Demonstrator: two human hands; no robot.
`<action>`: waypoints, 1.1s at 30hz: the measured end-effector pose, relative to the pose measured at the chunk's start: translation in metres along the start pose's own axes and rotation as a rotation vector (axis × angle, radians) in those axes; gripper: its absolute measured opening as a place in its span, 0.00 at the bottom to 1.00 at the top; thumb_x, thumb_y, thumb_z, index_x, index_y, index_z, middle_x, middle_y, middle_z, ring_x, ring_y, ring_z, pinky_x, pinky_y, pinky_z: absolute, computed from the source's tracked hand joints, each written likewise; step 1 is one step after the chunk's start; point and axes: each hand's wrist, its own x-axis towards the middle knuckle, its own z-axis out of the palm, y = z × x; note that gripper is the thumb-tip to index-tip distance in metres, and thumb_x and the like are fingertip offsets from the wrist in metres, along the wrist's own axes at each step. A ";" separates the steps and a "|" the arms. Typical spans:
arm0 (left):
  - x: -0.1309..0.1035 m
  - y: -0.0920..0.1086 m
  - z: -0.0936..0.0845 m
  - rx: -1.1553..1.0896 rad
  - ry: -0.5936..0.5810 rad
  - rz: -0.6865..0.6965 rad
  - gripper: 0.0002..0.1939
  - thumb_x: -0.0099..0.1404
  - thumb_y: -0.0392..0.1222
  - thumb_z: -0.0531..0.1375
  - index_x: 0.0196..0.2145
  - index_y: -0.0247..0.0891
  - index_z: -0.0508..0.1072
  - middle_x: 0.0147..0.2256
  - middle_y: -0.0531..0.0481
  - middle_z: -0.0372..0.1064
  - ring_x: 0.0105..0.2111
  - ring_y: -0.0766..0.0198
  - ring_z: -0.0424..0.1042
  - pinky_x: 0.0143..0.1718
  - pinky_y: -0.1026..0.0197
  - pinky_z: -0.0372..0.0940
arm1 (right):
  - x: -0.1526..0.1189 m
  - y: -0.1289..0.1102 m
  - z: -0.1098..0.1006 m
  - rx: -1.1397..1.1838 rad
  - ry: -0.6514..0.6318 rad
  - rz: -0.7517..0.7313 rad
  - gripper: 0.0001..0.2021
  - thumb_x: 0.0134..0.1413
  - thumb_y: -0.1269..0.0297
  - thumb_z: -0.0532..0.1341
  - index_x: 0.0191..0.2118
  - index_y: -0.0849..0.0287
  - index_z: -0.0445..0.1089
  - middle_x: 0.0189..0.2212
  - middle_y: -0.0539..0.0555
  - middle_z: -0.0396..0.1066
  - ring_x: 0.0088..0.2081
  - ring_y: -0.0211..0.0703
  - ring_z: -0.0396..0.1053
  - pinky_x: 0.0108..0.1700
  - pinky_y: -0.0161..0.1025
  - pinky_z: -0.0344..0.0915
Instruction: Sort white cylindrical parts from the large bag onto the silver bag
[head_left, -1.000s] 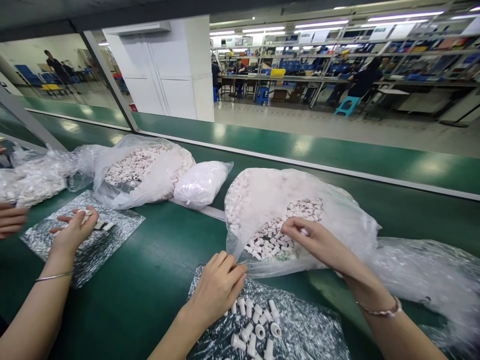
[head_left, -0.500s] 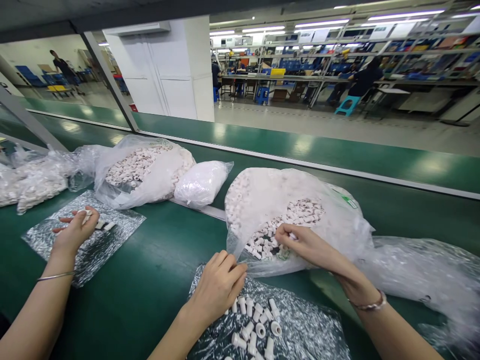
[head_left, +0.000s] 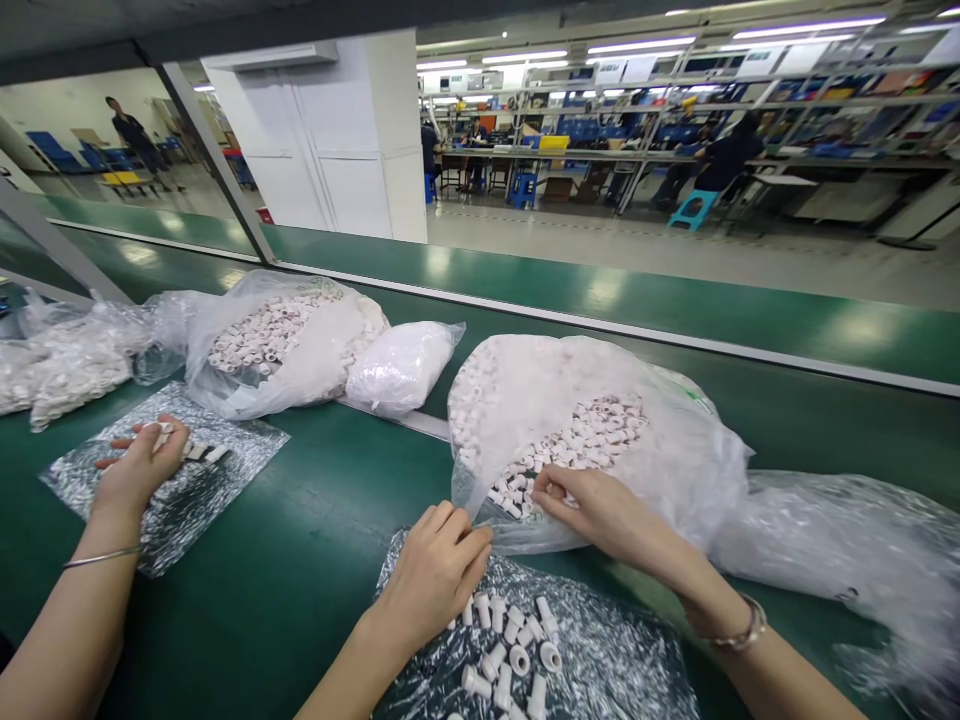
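My left hand [head_left: 435, 565] is closed, its fingertips gripping the near edge of a large clear plastic bag [head_left: 525, 385]. White flanged plastic bushings [head_left: 589, 428] fill this bag, visible through its opening. At the opening, my right hand [head_left: 600, 510] has thumb and fingers pinched together over the bushings. A bit of white shows inside its curled fingers; the rest of what it holds is hidden. Below my hands, a crinkled clear plastic sheet [head_left: 615, 640] carries several loose bushings [head_left: 519, 659], some upright and some on their sides, partly covered by my left hand.
A co-worker's hand [head_left: 142, 460] with white pieces is over another crinkled sheet [head_left: 247, 450] at left. Further bags of white parts [head_left: 300, 345] and a small filled bag [head_left: 405, 368] line the green work surface [head_left: 322, 530]. A metal post [head_left: 217, 165] rises behind.
My right hand has moved left and slightly down across the bag opening, still pinched. My left hand has stayed at the bag's edge. The co-worker's hand has shifted slightly left.
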 end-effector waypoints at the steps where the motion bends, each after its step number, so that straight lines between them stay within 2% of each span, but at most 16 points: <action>1: 0.000 0.000 0.000 0.001 -0.001 0.001 0.10 0.71 0.35 0.52 0.46 0.38 0.71 0.34 0.47 0.66 0.35 0.59 0.64 0.33 0.57 0.63 | 0.000 0.000 0.006 -0.120 0.018 0.014 0.11 0.66 0.58 0.54 0.36 0.55 0.70 0.29 0.51 0.73 0.30 0.44 0.69 0.31 0.37 0.56; 5: 0.000 0.000 0.000 0.003 -0.003 0.004 0.10 0.71 0.35 0.52 0.46 0.38 0.71 0.34 0.47 0.66 0.35 0.59 0.64 0.33 0.56 0.63 | 0.001 0.001 0.024 -0.395 0.029 0.035 0.08 0.63 0.61 0.57 0.35 0.56 0.70 0.27 0.53 0.74 0.29 0.48 0.72 0.29 0.38 0.53; 9: 0.000 -0.001 0.001 -0.007 -0.009 0.002 0.10 0.71 0.35 0.52 0.46 0.38 0.71 0.34 0.47 0.66 0.35 0.58 0.64 0.34 0.56 0.63 | 0.003 -0.002 0.021 -0.391 0.058 0.044 0.09 0.64 0.62 0.56 0.34 0.57 0.70 0.27 0.53 0.74 0.28 0.47 0.71 0.28 0.37 0.53; 11: 0.000 -0.001 0.000 -0.011 -0.005 0.001 0.10 0.71 0.35 0.51 0.46 0.38 0.71 0.34 0.47 0.66 0.35 0.58 0.64 0.34 0.56 0.63 | 0.003 -0.005 0.013 -0.255 0.096 0.068 0.10 0.65 0.60 0.55 0.35 0.56 0.70 0.27 0.52 0.73 0.28 0.45 0.70 0.29 0.37 0.55; 13: 0.000 -0.001 0.000 -0.009 0.000 0.002 0.10 0.71 0.35 0.51 0.46 0.38 0.71 0.34 0.47 0.67 0.35 0.59 0.64 0.34 0.56 0.63 | 0.001 -0.008 0.002 -0.021 0.100 0.053 0.12 0.66 0.57 0.53 0.37 0.56 0.70 0.29 0.51 0.72 0.30 0.43 0.69 0.32 0.37 0.58; 16: 0.000 -0.001 0.000 0.002 0.008 0.008 0.10 0.71 0.35 0.51 0.45 0.38 0.71 0.34 0.47 0.67 0.35 0.59 0.64 0.33 0.57 0.63 | -0.001 -0.014 -0.013 0.286 0.037 0.004 0.17 0.67 0.51 0.51 0.35 0.56 0.69 0.30 0.51 0.70 0.32 0.43 0.66 0.34 0.37 0.60; 20: 0.000 -0.001 -0.001 0.020 0.023 0.017 0.11 0.72 0.36 0.50 0.45 0.38 0.72 0.33 0.46 0.67 0.35 0.59 0.64 0.33 0.56 0.63 | -0.005 -0.026 -0.016 0.407 -0.086 0.002 0.18 0.66 0.48 0.52 0.35 0.56 0.69 0.29 0.50 0.67 0.30 0.41 0.63 0.33 0.37 0.60; 24: 0.001 -0.003 -0.003 0.034 0.023 0.015 0.10 0.71 0.37 0.52 0.45 0.37 0.72 0.33 0.47 0.67 0.36 0.58 0.64 0.33 0.56 0.63 | -0.015 -0.048 0.009 0.330 -0.195 -0.072 0.13 0.67 0.54 0.54 0.36 0.55 0.70 0.29 0.50 0.69 0.30 0.40 0.64 0.31 0.36 0.59; 29: 0.000 -0.004 -0.002 0.010 0.049 -0.004 0.10 0.72 0.38 0.52 0.42 0.38 0.73 0.33 0.47 0.67 0.36 0.58 0.63 0.34 0.56 0.62 | -0.033 -0.074 0.062 -0.029 -0.191 -0.265 0.01 0.61 0.69 0.58 0.36 0.57 0.67 0.32 0.50 0.72 0.29 0.41 0.68 0.29 0.37 0.57; 33: 0.000 -0.004 -0.003 0.024 0.043 0.001 0.10 0.72 0.37 0.52 0.43 0.38 0.73 0.34 0.48 0.67 0.36 0.59 0.63 0.36 0.56 0.62 | -0.039 -0.078 0.096 -0.265 -0.178 -0.420 0.02 0.59 0.67 0.60 0.38 0.58 0.67 0.36 0.53 0.73 0.33 0.45 0.72 0.27 0.38 0.58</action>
